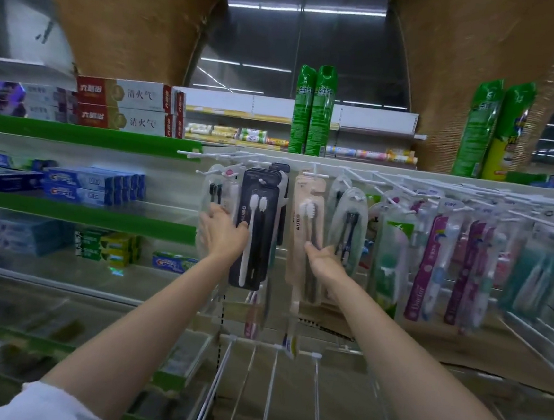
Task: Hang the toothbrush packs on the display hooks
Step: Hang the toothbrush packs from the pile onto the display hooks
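A dark navy toothbrush pack (262,208) hangs from a white display hook (261,180) in the middle of the rack. My left hand (221,235) grips its left edge, thumb on the front. A beige toothbrush pack (306,209) hangs on the hook to the right. My right hand (323,259) holds its lower part, fingers curled round the right edge. Clear packs (219,188) hang behind my left hand.
Many more toothbrush packs (432,257) hang along the white hook rail to the right. Toothpaste boxes (93,185) fill the green-edged shelves on the left. Green spray cans (312,112) stand on top. Bare white hooks (269,393) jut out below the packs.
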A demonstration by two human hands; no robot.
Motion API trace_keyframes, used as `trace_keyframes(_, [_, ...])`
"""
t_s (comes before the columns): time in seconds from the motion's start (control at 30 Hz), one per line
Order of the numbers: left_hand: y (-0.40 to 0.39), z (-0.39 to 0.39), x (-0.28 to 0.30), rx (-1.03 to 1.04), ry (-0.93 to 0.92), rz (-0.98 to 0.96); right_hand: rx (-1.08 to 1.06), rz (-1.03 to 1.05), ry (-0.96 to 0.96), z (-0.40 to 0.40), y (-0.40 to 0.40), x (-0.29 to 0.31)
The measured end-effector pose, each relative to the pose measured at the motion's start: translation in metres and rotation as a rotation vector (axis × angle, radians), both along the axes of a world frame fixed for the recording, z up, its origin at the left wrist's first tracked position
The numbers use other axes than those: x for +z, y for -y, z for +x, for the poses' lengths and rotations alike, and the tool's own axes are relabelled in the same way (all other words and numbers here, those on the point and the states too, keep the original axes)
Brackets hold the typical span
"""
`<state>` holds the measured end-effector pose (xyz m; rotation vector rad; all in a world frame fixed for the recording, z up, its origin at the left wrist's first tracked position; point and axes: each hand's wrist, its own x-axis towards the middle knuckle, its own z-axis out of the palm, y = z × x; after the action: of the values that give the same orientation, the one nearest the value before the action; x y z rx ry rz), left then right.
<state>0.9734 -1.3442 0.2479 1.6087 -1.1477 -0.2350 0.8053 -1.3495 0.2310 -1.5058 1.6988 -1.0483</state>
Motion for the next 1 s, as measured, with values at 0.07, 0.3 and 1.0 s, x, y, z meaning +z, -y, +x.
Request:
trace_keyframes(0.07, [-0.010,-0.017,0.000,-0.005,0.036,-0.092,0.044,0.013,-0.035,-0.011,-0.007,0.000])
trace_keyframes(0.3, [-0.030,-0.111,0.002,-0.470,0.041,-0.231,0.156,-0.125,-0.029,-0.071,-0.036,0.021])
trace_keyframes(1.0, [-0.005,-0.240,-0.013,-0.602,-0.262,0.273,0.052,-0.120,0.050,-0.205,-0.041,0.009])
